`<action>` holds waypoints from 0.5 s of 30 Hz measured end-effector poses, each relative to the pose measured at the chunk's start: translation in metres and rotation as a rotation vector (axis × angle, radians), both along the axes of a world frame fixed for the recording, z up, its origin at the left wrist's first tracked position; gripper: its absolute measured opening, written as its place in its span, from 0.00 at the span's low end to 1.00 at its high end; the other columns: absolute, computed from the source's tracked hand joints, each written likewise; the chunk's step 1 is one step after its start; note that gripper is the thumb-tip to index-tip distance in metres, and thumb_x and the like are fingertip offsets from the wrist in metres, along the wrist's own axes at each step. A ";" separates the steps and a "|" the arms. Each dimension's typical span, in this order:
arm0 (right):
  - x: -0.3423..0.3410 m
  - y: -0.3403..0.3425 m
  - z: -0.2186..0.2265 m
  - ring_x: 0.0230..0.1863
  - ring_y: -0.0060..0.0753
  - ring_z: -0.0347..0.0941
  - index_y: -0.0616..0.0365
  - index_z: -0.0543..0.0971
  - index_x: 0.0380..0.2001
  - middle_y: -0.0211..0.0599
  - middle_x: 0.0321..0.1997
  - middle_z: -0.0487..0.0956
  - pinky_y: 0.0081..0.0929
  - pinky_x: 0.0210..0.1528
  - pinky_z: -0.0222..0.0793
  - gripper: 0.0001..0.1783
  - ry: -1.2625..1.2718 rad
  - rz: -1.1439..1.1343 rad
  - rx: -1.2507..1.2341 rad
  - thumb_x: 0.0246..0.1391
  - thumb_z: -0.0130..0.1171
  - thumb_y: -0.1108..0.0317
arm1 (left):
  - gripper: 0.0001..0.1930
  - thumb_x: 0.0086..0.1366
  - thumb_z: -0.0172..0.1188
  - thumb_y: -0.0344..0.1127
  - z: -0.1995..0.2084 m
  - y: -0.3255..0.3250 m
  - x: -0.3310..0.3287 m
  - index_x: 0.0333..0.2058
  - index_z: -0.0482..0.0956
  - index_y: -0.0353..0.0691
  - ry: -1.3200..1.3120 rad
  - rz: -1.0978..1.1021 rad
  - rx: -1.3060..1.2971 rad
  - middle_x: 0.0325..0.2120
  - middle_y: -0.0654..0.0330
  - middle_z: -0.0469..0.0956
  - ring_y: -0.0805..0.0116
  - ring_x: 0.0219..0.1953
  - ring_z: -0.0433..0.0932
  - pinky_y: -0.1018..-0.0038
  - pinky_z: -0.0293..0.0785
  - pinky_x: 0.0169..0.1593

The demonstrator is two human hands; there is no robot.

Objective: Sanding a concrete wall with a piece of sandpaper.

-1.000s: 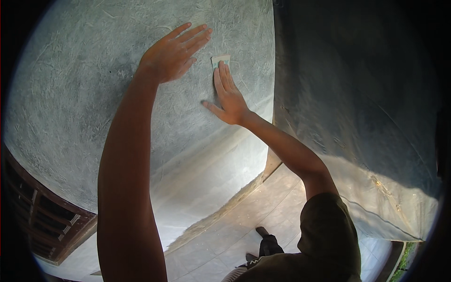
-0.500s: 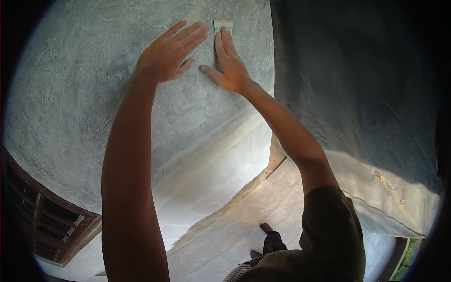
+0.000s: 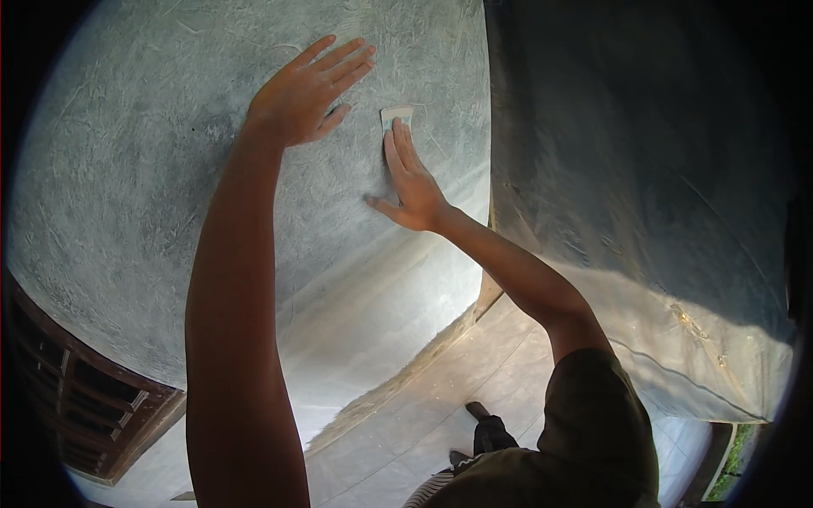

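Observation:
A grey plastered wall (image 3: 229, 212) with rough, streaky patches fills the upper left. My left hand (image 3: 309, 93) lies against it near the top, open, fingers stretched and thumb out, holding nothing. To its right and lower, my right hand (image 3: 411, 182) presses a small piece of sandpaper (image 3: 397, 113) flat to the wall under its outstretched fingers. The pale printed backing and top edge show beyond the fingertips; the rest is hidden beneath the hand. The right thumb rests apart from the sheet.
A dark sheet (image 3: 627, 152) hangs to the right of the wall's edge, its lower part sunlit. At lower left is a brown wooden frame with slats (image 3: 102, 406). Pale floor tiles (image 3: 398, 440) lie below, with my foot (image 3: 478, 411) on them.
My right hand has slid down the wall with the sandpaper, its elbow bending more. My left hand has stayed almost in place.

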State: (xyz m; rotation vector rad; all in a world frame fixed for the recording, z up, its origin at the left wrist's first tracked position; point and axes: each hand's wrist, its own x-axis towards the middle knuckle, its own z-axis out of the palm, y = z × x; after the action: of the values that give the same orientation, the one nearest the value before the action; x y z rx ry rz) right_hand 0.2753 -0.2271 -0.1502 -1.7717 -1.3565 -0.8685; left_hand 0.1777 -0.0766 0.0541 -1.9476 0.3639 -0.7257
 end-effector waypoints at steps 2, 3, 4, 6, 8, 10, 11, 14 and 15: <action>0.005 -0.006 0.022 0.78 0.67 0.25 0.69 0.37 0.73 0.67 0.77 0.32 0.53 0.76 0.39 0.59 0.032 0.008 -0.048 0.56 0.64 0.51 | 0.36 0.67 0.59 0.51 0.004 -0.004 0.002 0.70 0.58 0.53 0.000 0.003 0.010 0.73 0.69 0.53 0.71 0.74 0.51 0.64 0.41 0.77; 0.017 -0.008 0.052 0.78 0.67 0.27 0.71 0.39 0.72 0.67 0.77 0.33 0.51 0.76 0.41 0.59 0.028 -0.028 0.015 0.54 0.65 0.51 | 0.36 0.68 0.59 0.51 0.005 -0.008 0.004 0.71 0.58 0.53 0.000 0.007 0.009 0.73 0.69 0.53 0.71 0.74 0.51 0.64 0.41 0.77; 0.022 -0.008 0.068 0.79 0.66 0.28 0.74 0.41 0.71 0.67 0.77 0.34 0.49 0.76 0.43 0.59 0.026 -0.059 0.078 0.53 0.66 0.52 | 0.36 0.68 0.58 0.51 0.006 -0.008 0.004 0.71 0.57 0.53 0.001 0.016 0.008 0.73 0.69 0.52 0.71 0.74 0.50 0.64 0.41 0.77; 0.020 -0.008 0.066 0.79 0.66 0.28 0.74 0.41 0.71 0.66 0.78 0.34 0.49 0.76 0.43 0.59 0.026 -0.072 0.077 0.53 0.66 0.52 | 0.36 0.68 0.58 0.52 0.006 -0.008 0.004 0.71 0.56 0.54 -0.006 0.015 0.032 0.73 0.69 0.52 0.71 0.74 0.51 0.63 0.41 0.77; 0.009 -0.001 0.036 0.79 0.66 0.28 0.73 0.40 0.71 0.66 0.78 0.33 0.49 0.76 0.42 0.59 0.013 -0.037 0.063 0.53 0.66 0.52 | 0.36 0.68 0.58 0.52 0.004 -0.002 0.000 0.71 0.56 0.54 -0.019 0.023 0.054 0.73 0.69 0.52 0.70 0.74 0.51 0.63 0.41 0.77; -0.007 -0.003 0.002 0.79 0.67 0.28 0.73 0.40 0.71 0.66 0.77 0.34 0.49 0.76 0.43 0.60 0.035 -0.047 -0.065 0.53 0.66 0.52 | 0.35 0.69 0.57 0.52 0.001 -0.001 0.001 0.71 0.57 0.54 -0.015 0.044 0.037 0.73 0.69 0.52 0.71 0.74 0.50 0.64 0.40 0.77; -0.009 -0.005 0.001 0.78 0.67 0.28 0.73 0.40 0.71 0.67 0.77 0.34 0.49 0.76 0.43 0.60 0.041 -0.039 -0.107 0.53 0.65 0.52 | 0.35 0.69 0.57 0.52 0.001 -0.002 0.002 0.71 0.57 0.54 -0.019 0.043 0.038 0.73 0.69 0.52 0.71 0.74 0.50 0.64 0.40 0.77; 0.022 -0.006 0.066 0.78 0.67 0.29 0.73 0.40 0.71 0.68 0.77 0.34 0.50 0.76 0.43 0.60 0.000 -0.059 0.059 0.53 0.65 0.52 | 0.35 0.69 0.57 0.52 0.003 -0.006 0.002 0.71 0.57 0.54 -0.018 0.053 0.049 0.73 0.69 0.52 0.72 0.74 0.50 0.64 0.41 0.77; 0.025 -0.007 0.072 0.78 0.67 0.29 0.73 0.40 0.71 0.68 0.77 0.34 0.50 0.76 0.43 0.60 0.001 -0.065 0.059 0.53 0.65 0.52 | 0.35 0.69 0.57 0.52 0.005 -0.009 0.005 0.71 0.57 0.54 -0.019 0.040 0.047 0.73 0.70 0.52 0.73 0.74 0.50 0.64 0.41 0.77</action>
State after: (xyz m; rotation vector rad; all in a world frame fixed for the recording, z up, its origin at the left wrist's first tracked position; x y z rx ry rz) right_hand 0.3006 -0.2345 -0.0785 -1.7791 -1.2663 -0.9331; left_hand 0.1830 -0.0853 0.0591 -1.8975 0.3268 -0.7041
